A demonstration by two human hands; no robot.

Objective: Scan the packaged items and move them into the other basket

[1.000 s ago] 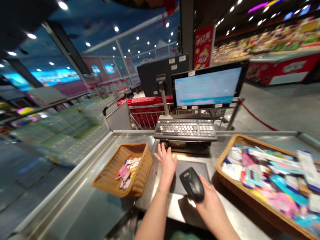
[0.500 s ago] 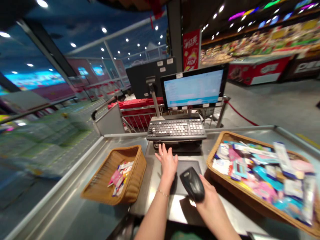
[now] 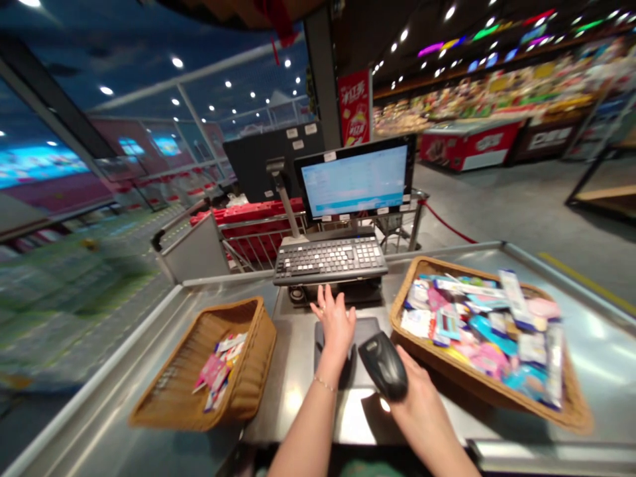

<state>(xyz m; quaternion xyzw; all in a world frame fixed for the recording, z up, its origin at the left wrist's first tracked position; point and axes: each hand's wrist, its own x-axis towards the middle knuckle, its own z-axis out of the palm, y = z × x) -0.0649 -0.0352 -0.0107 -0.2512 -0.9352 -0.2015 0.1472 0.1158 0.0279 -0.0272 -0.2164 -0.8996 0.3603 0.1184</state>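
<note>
Wrapped round a black handheld barcode scanner (image 3: 382, 366), my right hand (image 3: 421, 391) holds it above the metal counter, its head pointing up and left. My left hand (image 3: 336, 324) hovers just short of the keyboard (image 3: 330, 260), fingers spread, nothing in it. Below that hand lie a dark mouse (image 3: 350, 363), partly hidden by the wrist, and a grey mouse pad (image 3: 368, 326). A wicker basket (image 3: 258, 371) on the left has a few small colourful packets (image 3: 218, 374) in it. On the right, another wicker basket (image 3: 397, 318) is filled with several packaged items (image 3: 497, 331).
Behind the keyboard stands a lit monitor (image 3: 355, 180), with a second dark screen (image 3: 271, 159) turned away beside it. A metal trolley with red contents (image 3: 253, 228) is beyond the counter. The counter's raised metal edge (image 3: 99, 371) runs along the left.
The view has turned to the right, so the baskets, keyboard and monitors sit further left. My hands keep nearly the same pose, the left spread and the right holding the scanner.
</note>
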